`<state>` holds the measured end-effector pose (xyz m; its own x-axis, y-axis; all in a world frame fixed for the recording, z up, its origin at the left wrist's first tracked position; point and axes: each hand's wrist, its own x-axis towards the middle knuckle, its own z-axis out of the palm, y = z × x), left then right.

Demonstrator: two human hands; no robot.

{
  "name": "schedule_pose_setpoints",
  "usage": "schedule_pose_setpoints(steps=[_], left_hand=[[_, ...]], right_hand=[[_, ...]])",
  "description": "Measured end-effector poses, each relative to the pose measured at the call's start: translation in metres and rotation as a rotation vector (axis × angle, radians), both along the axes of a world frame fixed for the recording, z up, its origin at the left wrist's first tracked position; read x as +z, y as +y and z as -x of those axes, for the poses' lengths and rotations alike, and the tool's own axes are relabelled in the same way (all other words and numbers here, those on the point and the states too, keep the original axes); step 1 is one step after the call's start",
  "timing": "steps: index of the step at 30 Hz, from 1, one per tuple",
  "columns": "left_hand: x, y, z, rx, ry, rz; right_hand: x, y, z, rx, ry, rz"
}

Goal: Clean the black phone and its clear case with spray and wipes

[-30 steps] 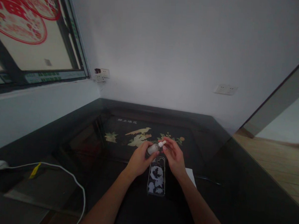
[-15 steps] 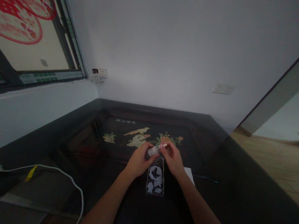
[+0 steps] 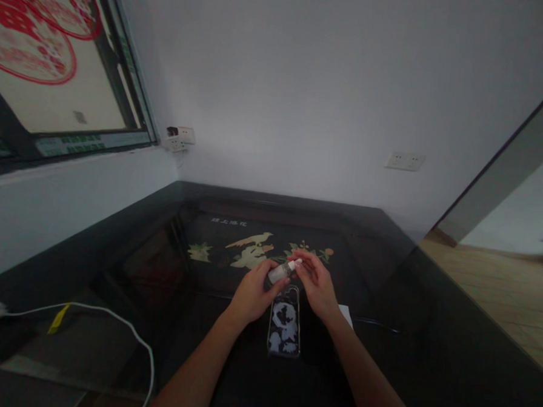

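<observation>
Curling closed, the left hand (image 3: 252, 293) holds a small bottle (image 3: 277, 273), its white cap (image 3: 292, 265) toward two o'clock. Near the bottle's six o'clock, a clear phone case (image 3: 285, 326) lies on the bench (image 3: 408, 368). The half-curled right hand (image 3: 319, 292) meets the cap, grip unclear.

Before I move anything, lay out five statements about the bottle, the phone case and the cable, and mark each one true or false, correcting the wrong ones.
1. The left hand holds a small bottle. True.
2. The small bottle stands upright on the dark table. False: it is held tilted in the left hand.
3. The phone case lies on the dark table. True.
4. The white cable is right of the phone case. False: it is to the left.
5. A yellow tag is on the white cable. True.
</observation>
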<state>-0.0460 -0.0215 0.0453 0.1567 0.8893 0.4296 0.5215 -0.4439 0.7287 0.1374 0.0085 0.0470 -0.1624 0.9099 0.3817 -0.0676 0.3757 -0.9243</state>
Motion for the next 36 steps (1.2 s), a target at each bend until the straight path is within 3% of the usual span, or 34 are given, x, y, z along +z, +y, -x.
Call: schedule_pose_setpoints(steps=[36], left_hand=[[-0.005,0.003,0.002,-0.013,0.013,0.007]], right_hand=[[-0.006,0.006,-0.007,-0.026,-0.068,0.012]])
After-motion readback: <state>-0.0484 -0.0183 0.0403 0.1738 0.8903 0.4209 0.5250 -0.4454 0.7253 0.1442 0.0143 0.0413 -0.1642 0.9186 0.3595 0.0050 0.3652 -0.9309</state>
